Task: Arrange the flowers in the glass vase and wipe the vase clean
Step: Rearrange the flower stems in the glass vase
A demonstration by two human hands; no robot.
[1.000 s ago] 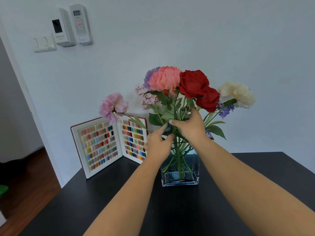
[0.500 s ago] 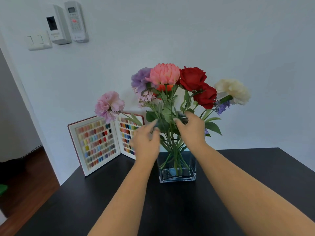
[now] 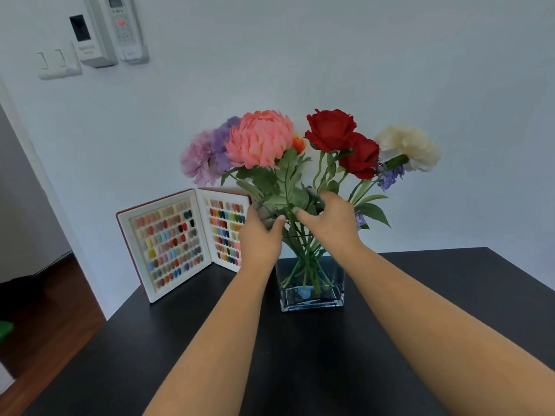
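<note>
A square glass vase (image 3: 312, 291) with a little water stands on the black table (image 3: 300, 364). It holds a bunch of flowers: a coral chrysanthemum (image 3: 259, 139), two red roses (image 3: 330, 130), a cream bloom (image 3: 408, 147), a pink carnation (image 3: 198, 157) and a purple one (image 3: 223, 142). My left hand (image 3: 261, 235) grips the stems just above the vase rim from the left, thumb towards the middle. From the right, my right hand (image 3: 330, 220) curls round the stems and leaves. Foliage hides the fingertips of both hands.
An open sample book of coloured nail tips (image 3: 180, 238) stands against the white wall, left of the vase. Switches and wall remotes (image 3: 99, 31) hang at the upper left. The table's left edge drops to a wooden floor (image 3: 45, 319).
The pink carnation, which leaned out far to the left, now stands up beside the purple flower. Both hands have stayed on the stems above the rim. The camera has moved closer.
</note>
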